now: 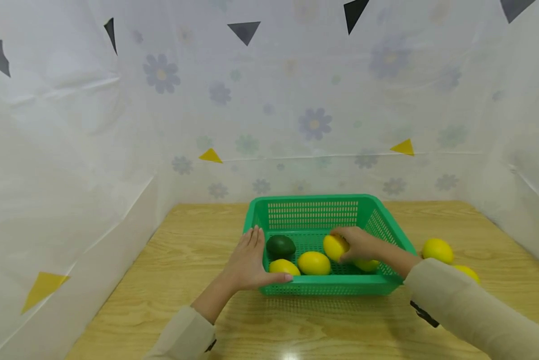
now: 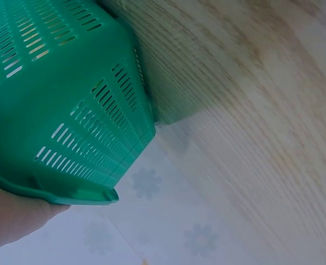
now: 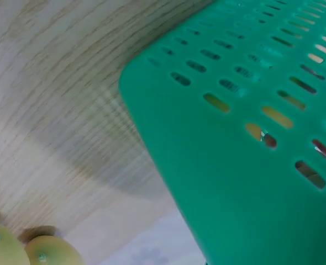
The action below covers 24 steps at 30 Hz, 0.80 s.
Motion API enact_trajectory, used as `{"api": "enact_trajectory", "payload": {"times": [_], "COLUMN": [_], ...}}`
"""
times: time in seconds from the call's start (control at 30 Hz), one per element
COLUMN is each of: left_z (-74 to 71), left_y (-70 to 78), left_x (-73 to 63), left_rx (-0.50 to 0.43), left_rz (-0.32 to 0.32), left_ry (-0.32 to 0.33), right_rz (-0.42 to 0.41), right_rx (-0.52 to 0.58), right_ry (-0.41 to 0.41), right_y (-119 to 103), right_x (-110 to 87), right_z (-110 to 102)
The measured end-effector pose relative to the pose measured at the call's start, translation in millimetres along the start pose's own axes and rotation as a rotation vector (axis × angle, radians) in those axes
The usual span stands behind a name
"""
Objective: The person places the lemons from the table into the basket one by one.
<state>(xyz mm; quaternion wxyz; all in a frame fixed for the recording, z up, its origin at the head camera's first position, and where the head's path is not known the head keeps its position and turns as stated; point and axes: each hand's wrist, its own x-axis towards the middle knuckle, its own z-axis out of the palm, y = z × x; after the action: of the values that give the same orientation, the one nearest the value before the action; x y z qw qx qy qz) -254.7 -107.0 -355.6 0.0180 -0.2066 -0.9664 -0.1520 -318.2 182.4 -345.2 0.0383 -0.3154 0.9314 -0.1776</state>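
A green slotted plastic basket (image 1: 332, 286) stands on the wooden table. My left hand (image 1: 247, 262) rests on its front left corner, fingers straight along the left rim and thumb laid over the front rim. Inside the basket, my right hand (image 1: 361, 243) grips a yellow lemon (image 1: 333, 248), fingers over its top and side. Below that hand another lemon (image 1: 367, 265) is partly covered. Two more lemons lie toward the front left, one lemon (image 1: 314, 263) near the middle and one lemon (image 1: 284, 268) by my left thumb. Behind them sits a dark green avocado (image 1: 280, 247).
Right of the basket on the table (image 1: 161, 300) lie a lemon (image 1: 438, 250) and a second lemon (image 1: 467, 273), partly hidden by my right sleeve (image 1: 458, 300). A flower-patterned white sheet (image 1: 274, 100) hangs behind the table and along both sides.
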Motion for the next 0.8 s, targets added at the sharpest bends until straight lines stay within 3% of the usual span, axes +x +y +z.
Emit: {"api": "enact_trajectory", "payload": {"times": [0.53, 0.8], "left_z": [1.3, 2.0], "left_y": [-1.6, -2.2], "left_x": [0.4, 0.7], "left_rx": [-0.010, -0.015], "left_rz": [-0.008, -0.013], "left_ry": [-0.002, -0.008], "right_rz": [0.072, 0.056], "right_rx": [-0.010, -0.041], "right_ry": [-0.078, -0.087], "right_y": [-4.9, -6.7], "right_x": [0.9, -0.1], "right_z": [9.2, 8.6]}}
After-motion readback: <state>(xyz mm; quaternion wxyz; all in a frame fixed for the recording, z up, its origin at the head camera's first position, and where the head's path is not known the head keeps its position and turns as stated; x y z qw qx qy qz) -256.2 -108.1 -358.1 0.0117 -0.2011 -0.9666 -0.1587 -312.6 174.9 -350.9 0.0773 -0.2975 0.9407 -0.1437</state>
